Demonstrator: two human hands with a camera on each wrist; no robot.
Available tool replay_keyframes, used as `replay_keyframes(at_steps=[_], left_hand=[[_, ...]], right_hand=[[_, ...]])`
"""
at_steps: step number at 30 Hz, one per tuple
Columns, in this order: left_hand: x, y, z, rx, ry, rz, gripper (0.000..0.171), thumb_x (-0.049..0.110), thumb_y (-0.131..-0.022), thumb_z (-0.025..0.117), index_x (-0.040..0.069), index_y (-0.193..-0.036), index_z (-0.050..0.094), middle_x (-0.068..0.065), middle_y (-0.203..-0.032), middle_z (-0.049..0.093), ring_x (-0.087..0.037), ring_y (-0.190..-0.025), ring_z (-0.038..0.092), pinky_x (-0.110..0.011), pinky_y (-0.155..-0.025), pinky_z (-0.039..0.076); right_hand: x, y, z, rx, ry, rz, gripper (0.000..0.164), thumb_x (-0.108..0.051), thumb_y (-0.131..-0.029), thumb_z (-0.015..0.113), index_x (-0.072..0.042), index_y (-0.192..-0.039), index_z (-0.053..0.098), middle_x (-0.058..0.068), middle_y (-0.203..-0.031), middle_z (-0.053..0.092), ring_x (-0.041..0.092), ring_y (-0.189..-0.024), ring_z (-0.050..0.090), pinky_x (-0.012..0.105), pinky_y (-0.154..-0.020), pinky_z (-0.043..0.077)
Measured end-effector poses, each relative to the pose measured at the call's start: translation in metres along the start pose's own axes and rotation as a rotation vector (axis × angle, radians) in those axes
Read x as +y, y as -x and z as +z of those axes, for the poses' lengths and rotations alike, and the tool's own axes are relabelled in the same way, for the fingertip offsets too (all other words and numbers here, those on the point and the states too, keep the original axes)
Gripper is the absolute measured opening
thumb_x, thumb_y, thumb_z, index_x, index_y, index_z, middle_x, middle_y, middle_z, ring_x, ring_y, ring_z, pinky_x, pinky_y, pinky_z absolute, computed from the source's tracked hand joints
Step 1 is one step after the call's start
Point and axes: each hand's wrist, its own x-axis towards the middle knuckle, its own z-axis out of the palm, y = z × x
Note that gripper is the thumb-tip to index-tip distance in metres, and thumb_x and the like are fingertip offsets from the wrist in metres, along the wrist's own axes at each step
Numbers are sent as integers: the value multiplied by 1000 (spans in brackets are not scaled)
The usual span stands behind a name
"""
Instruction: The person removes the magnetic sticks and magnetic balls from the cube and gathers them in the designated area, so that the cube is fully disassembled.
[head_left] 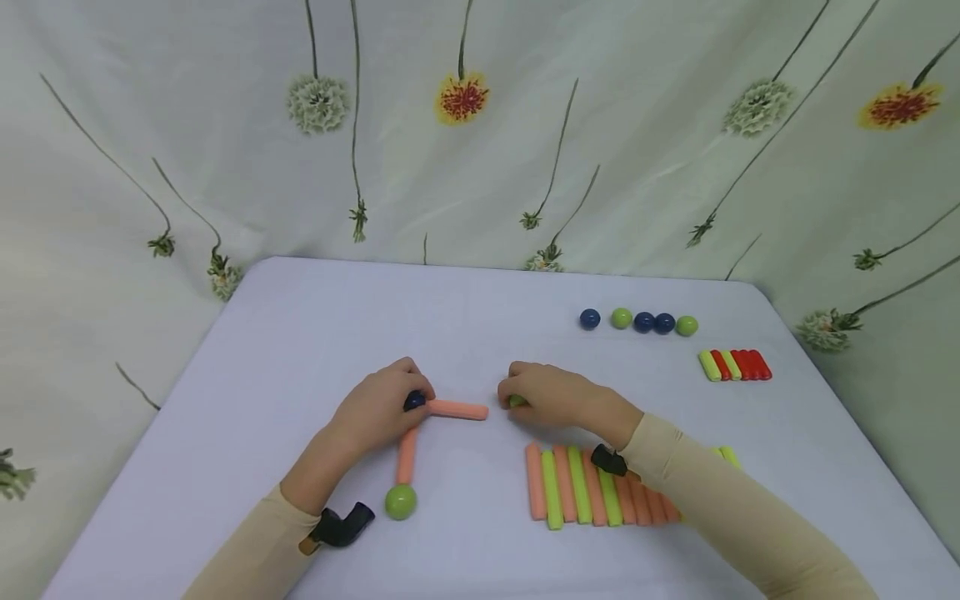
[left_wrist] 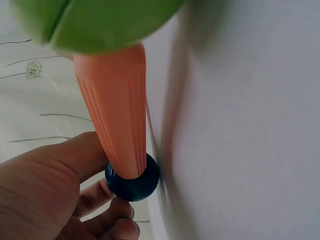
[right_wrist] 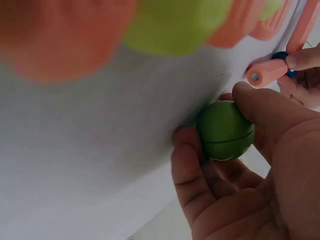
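Observation:
At the left of the table my left hand [head_left: 382, 408] pinches a dark blue ball [head_left: 415, 401] between thumb and fingers. One orange rod [head_left: 459, 409] points right from that ball; a second orange rod [head_left: 406, 457] runs toward me and meets a green ball [head_left: 401, 502]. My right hand [head_left: 551, 396] grips another green ball [right_wrist: 226, 130], a little to the right of the first rod's free end. That end shows a small metallic dot in the right wrist view. In the left wrist view, the second rod stretches from the blue ball to the large green ball up close.
Below my right forearm lies a row of orange and yellow-green rods [head_left: 577, 485], partly hidden by the sleeve. Short red and yellow rods [head_left: 738, 365] lie farther right. Several blue and green balls [head_left: 643, 322] line the back right of the white table [head_left: 360, 308]. A flower-patterned cloth hangs behind.

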Motion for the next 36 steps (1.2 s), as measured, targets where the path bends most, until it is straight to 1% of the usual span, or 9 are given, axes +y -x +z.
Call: replay_keyframes(at_steps=[4, 9, 15, 19, 22, 28, 32, 36], left_hand=[[1, -1, 0, -4, 0, -24, 10, 15, -84, 74, 13, -94, 73, 1, -95, 56, -13, -76, 55, -32, -69, 49], [1, 0, 0, -9, -4, -49, 11, 15, -84, 72, 12, -95, 73, 1, -96, 57, -14, -77, 56, -34, -71, 50], [1, 1, 1, -10, -5, -50, 12, 16, -85, 72, 11, -96, 73, 0, -96, 57, -14, -76, 57, -34, -70, 50], [2, 1, 2, -15, -2, -64, 17, 17, -85, 71, 10, -100, 73, 0, -98, 58, -15, -79, 58, -36, -73, 50], [3, 2, 2, -18, -1, -67, 18, 17, -85, 71, 10, -101, 73, 0, -97, 58, -15, -78, 57, -36, -72, 50], [5, 2, 2, -20, -2, -68, 16, 16, -85, 70, 10, -100, 73, 0, -97, 57, -15, -77, 57, -36, -71, 50], [6, 2, 1, -22, -6, -62, 16, 16, -85, 72, 10, -100, 73, -1, -97, 57, -15, -77, 56, -36, -72, 50], [7, 3, 2, -19, -7, -52, 16, 16, -84, 72, 10, -99, 73, 0, -97, 58, -15, -77, 56, -36, -72, 50]], right_hand=[[10, 10, -4, 22, -57, 33, 17, -18, -93, 67, -17, -111, 68, -4, -100, 56, 11, -85, 51, 29, -79, 46], [22, 21, -15, 46, -171, 37, 24, -17, -91, 70, -13, -114, 66, -4, -105, 59, 13, -89, 51, 30, -80, 45], [33, 39, -27, 119, -344, 98, 32, -15, -86, 76, -11, -116, 64, -7, -98, 61, 15, -84, 54, 32, -74, 48], [40, 54, -30, 175, -442, 150, 35, -14, -84, 77, -10, -116, 64, -5, -97, 62, 17, -86, 55, 33, -74, 49], [47, 67, -29, 219, -469, 179, 34, -13, -85, 76, -11, -117, 64, -4, -96, 62, 18, -86, 56, 33, -73, 49], [66, 96, -25, 273, -514, 260, 34, -10, -87, 73, -11, -118, 62, -1, -91, 61, 22, -79, 56, 33, -64, 48], [81, 114, -20, 321, -578, 322, 31, -7, -88, 71, -8, -117, 61, 3, -97, 63, 24, -81, 58, 35, -67, 49], [99, 129, -18, 390, -606, 423, 33, -8, -90, 69, -4, -121, 58, 8, -109, 62, 27, -88, 59, 37, -74, 51]])
